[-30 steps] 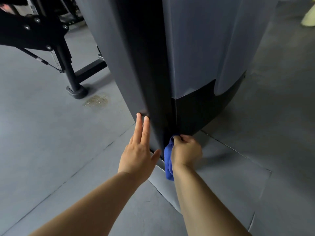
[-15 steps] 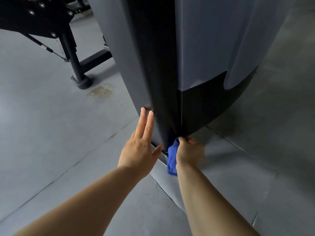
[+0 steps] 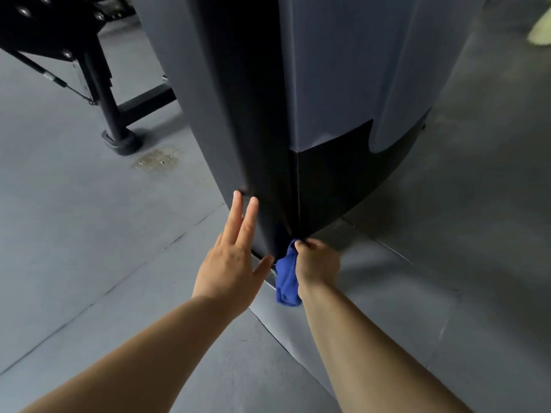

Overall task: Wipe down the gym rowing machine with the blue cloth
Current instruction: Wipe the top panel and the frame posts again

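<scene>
The rowing machine's tall housing (image 3: 337, 84), grey-blue above and black at the bottom, fills the upper middle of the head view. My right hand (image 3: 317, 263) grips the bunched blue cloth (image 3: 286, 278) and holds it against the housing's lowest front corner, just above the floor. The cloth's loose end hangs down beside my wrist. My left hand (image 3: 232, 254) lies flat with straight fingers against the dark left face of the housing, fingertips pointing up.
A black frame leg with a rubber foot (image 3: 120, 141) and a crossbar stands on the grey floor mats at upper left. A stained patch (image 3: 156, 159) marks the floor beside it. Mat seams run under the housing. A pale object (image 3: 541, 34) shows at the far right edge.
My right hand with the cloth has stayed at the bottom corner, shifting only slightly. My left hand remains flat on the housing. The view has moved a little.
</scene>
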Motion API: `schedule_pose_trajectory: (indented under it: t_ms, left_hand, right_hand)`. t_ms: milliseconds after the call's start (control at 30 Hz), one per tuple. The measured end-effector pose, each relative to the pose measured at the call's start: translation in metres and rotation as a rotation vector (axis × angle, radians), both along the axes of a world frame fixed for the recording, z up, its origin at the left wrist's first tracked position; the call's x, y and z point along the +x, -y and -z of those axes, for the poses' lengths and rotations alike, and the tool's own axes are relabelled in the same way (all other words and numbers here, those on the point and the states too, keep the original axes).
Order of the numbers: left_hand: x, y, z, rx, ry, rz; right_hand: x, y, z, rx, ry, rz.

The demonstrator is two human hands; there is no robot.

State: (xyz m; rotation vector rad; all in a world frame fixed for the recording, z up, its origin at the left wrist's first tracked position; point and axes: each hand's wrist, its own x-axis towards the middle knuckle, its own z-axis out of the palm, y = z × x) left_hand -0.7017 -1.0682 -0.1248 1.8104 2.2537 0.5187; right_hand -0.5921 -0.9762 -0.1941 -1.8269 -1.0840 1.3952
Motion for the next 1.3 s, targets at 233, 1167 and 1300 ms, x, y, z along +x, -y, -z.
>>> schedule_pose_trajectory:
  t_ms: [233, 1167, 1300]
  left_hand:
    - [0.002, 0.003, 0.0, -0.048, -0.048, 0.046]
    - [0.273, -0.122, -0.794, 0.269, 0.652, 0.22]
    - [0.292, -0.182, -0.89, 0.431, 0.725, 0.21]
  right_hand:
    - [0.002, -0.01, 0.014, -0.188, 0.052, -0.075]
    - [0.304, -0.041, -0.853, 0.371, -0.872, -0.092]
    - [0.327, -0.096, -0.938, 0.47, -0.763, -0.18]
